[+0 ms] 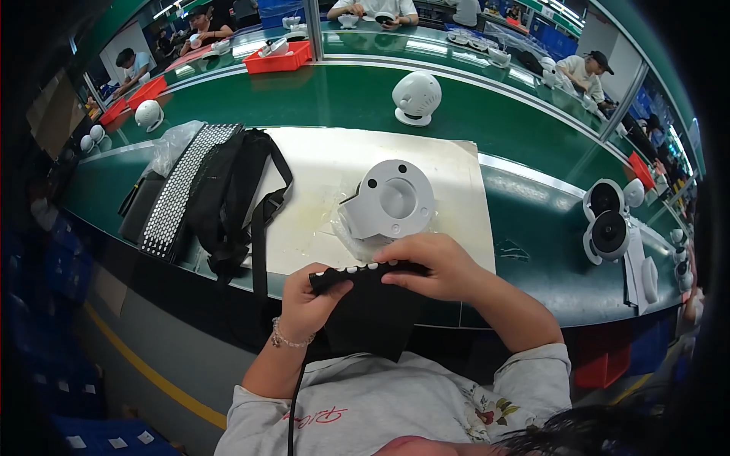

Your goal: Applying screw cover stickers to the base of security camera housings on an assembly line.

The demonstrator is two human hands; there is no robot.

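Both hands are just in front of the table's near edge, on a black sheet with white dots [356,270] that is bent over along its top. My left hand [306,299] pinches its left end between thumb and fingers. My right hand [430,264] is closed on its right part, thumb below and fingers above; the fingertips partly hide the sheet. Just beyond lies a white round device [418,199] on a clear plastic bag [342,222], its base facing up. Two black round pads sit in the base, and other round recesses show no black pad.
A cream board [456,163] lies under the device. At left are a black strapped bag [220,190], another white-dotted black sheet [179,194] and clear plastic. A white device [417,97] stands beyond; dark-faced ones [610,234] stand right. Red bins [280,58] and people are farther off.
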